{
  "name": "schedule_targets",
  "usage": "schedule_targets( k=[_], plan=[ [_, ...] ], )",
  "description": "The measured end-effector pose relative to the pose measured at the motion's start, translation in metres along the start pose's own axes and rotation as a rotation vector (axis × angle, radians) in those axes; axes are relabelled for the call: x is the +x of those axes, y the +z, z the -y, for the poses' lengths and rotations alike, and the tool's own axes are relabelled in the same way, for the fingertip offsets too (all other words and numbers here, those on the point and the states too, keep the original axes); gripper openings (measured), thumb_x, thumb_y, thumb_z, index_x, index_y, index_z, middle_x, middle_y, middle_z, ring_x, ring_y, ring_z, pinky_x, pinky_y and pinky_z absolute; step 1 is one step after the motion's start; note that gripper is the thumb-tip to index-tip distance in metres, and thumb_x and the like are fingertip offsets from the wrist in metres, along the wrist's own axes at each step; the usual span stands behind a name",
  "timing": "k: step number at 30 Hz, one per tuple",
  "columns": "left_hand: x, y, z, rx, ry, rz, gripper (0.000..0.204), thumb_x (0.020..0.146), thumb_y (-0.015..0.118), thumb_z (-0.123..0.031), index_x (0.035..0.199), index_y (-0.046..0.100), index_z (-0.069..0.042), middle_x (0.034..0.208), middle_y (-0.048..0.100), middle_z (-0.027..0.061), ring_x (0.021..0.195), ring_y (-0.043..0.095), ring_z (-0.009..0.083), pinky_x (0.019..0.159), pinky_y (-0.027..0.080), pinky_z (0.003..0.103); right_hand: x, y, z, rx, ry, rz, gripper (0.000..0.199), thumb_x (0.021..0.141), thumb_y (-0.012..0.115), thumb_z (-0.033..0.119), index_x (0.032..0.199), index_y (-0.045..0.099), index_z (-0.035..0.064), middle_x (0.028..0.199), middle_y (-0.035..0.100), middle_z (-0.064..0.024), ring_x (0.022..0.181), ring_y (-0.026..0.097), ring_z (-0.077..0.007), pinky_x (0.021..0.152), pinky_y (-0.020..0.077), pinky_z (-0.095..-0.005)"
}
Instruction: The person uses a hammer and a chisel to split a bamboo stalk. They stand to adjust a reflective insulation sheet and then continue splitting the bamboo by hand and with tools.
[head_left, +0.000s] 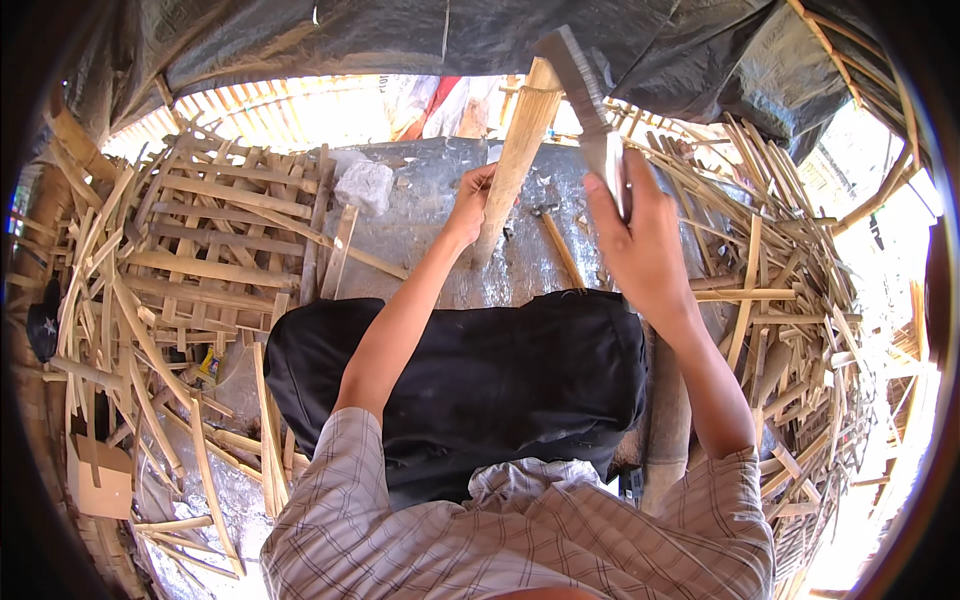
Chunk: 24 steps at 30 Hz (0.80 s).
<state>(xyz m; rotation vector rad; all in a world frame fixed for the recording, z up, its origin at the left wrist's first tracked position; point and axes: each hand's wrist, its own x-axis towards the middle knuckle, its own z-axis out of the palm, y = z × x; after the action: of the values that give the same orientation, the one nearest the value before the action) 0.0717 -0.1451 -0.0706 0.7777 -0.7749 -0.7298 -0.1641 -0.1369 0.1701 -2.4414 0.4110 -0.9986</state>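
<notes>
My left hand (472, 203) is closed round the edge of a split bamboo piece (517, 150), which stands tilted with its top leaning away from me. In my right hand (645, 240) is a machete (583, 88), gripped by the handle with its blade raised up and to the left. The blade's tip is near the bamboo's top end; whether they touch I cannot tell. On the grey sheet between my hands lies a hammer (560, 245) with a wooden handle.
A lattice of bamboo strips (235, 225) is stacked on the left, beside a pale stone block (364, 186). Piled bamboo strips (800, 340) fill the right side. A dark tarp (330, 40) hangs across the top. A cardboard box (100, 480) stands at the lower left.
</notes>
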Motion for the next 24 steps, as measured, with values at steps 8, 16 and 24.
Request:
schedule_targets(
  k=[8,16,24],
  plan=[
    [0.004,-0.001,0.0,-0.008,0.038,0.003,0.023,0.094,0.06,0.002,0.113,0.073,-0.002,0.088,0.074,0.006,0.073,0.069,0.0121,0.067,0.055,0.027,0.006,-0.011,0.009,-0.15,0.035,0.055,0.024,0.1,0.064,0.014,0.103,0.047,-0.002,0.07,0.06,-0.0287,0.07,0.059,-0.0527,0.057,0.0419,-0.0534],
    [0.004,-0.004,0.001,-0.007,0.022,-0.021,0.023,0.094,0.061,0.002,0.113,0.073,-0.002,0.089,0.074,0.0065,0.074,0.07,0.0131,0.066,0.055,0.027,0.043,-0.087,0.056,-0.106,0.126,-0.155,0.025,0.106,0.057,0.026,0.107,0.055,0.0019,0.062,0.053,-0.0076,0.047,0.048,-0.0161,0.044,0.035,-0.0319],
    [0.003,-0.001,0.0,-0.007,0.028,-0.004,0.022,0.096,0.059,0.001,0.113,0.073,-0.002,0.09,0.075,0.0064,0.073,0.069,0.0123,0.064,0.055,0.027,0.028,-0.057,0.021,-0.037,-0.168,-0.105,0.026,0.104,0.059,0.025,0.113,0.051,0.0026,0.068,0.055,-0.0132,0.055,0.053,-0.0286,0.048,0.0399,-0.0395]
  ],
)
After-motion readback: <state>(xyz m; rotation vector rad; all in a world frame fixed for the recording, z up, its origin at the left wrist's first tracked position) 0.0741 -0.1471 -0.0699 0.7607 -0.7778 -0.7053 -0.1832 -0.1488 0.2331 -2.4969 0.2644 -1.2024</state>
